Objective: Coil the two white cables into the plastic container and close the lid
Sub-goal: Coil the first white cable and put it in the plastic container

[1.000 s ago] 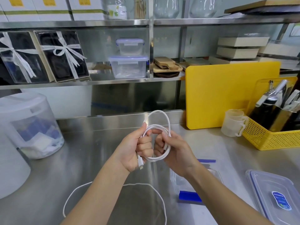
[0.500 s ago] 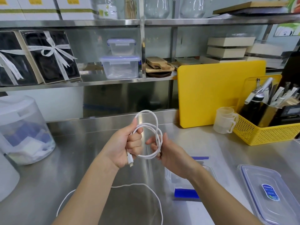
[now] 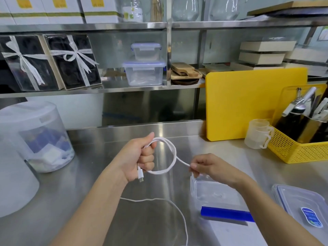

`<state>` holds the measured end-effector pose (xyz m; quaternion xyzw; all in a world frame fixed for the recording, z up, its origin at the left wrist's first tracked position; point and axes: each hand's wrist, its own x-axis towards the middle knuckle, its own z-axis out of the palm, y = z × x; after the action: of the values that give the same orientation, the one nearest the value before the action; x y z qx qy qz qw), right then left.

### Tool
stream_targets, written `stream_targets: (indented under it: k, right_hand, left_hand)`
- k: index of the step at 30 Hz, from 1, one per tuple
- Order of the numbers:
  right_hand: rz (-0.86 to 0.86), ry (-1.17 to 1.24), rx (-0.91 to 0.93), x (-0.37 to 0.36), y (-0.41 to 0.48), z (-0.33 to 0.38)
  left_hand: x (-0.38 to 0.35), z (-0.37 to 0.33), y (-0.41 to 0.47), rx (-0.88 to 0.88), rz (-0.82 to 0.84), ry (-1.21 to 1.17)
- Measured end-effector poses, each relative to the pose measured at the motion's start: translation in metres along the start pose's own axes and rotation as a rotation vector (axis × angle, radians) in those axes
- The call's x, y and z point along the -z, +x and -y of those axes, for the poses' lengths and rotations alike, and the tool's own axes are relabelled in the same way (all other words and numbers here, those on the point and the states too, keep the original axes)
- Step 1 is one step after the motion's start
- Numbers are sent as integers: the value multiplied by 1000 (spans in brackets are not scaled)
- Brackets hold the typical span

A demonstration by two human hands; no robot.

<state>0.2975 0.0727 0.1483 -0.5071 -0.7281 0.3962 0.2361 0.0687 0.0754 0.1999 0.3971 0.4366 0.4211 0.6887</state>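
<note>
— Where was the thin white charging cable [image 3: 173, 153] at that moment?

— In both my hands, above the stainless steel counter [image 3: 85, 185]. My left hand [image 3: 140, 158] was fisted around the gathered loops, with the white plug end [image 3: 140, 174] hanging out below my palm. My right hand [image 3: 211, 167] pinched the free strand between thumb and fingertips, just past the loop, so the coil hung between the two hands.

— And the second one?

— The other thin white cable [image 3: 170, 208] lay loose on the counter below my arms, curving toward the near edge (its ends were out of sight).

— The box?

— The clear rectangular plastic container [image 3: 213, 190] sat open on the counter, directly under my right hand. I could not tell whether anything lay in it. A blue clip bar [image 3: 225, 213] showed at its near side. Its clear lid with blue edging [image 3: 301, 208] lay flat to the right, apart from the box.

— Any writing you could read?

— The lid carried a blue and white sticker [image 3: 311, 216], but its print was too small to read. The white cartons with yellow labels [image 3: 58, 9] on the top shelf were equally illegible, and so was the printing on the white ribbons [image 3: 76, 55] tied round the black gift boxes.

— Anything else nearby?

— A yellow plastic cutting board [image 3: 252, 102] leaned against the back, beside a yellow mesh basket [image 3: 300, 150].
</note>
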Motion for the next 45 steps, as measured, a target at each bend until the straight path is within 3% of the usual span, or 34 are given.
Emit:
stream_targets:
  k: [3, 6, 9, 15, 22, 24, 29, 33, 38, 42, 45]
  right_hand:
    - [36, 240, 44, -15, 1, 24]
    - [-191, 405, 95, -36, 10, 40]
    - [-387, 222, 150, -45, 17, 39]
    - [-248, -139, 179, -37, 17, 32]
    - [-273, -330, 154, -41, 24, 20]
    - [-283, -441, 157, -40, 25, 14]
    - [-326, -347, 159, -34, 25, 12]
    - [-320, -256, 155, -34, 26, 13]
    - [-315, -144, 152, -35, 25, 10]
    - [-333, -97, 154, -34, 23, 9]
    - [-331, -197, 196, -34, 22, 12]
  left_hand:
    - [-7, 6, 2, -35, 17, 94]
    - [-14, 11, 3, -68, 32, 113]
    - [-14, 11, 0, -56, 8, 174]
    - [5, 2, -5, 48, -100, 743]
    - [4, 13, 1, -11, -317, 1103]
    - [7, 15, 6, -26, -288, 1032]
    - [17, 17, 4, 80, 147, 428]
    - [11, 27, 7, 63, 147, 158]
    - [1, 33, 4, -30, 100, 227]
    - [-8, 38, 6, -177, -189, 434]
    - [-9, 43, 10, -315, -440, 778]
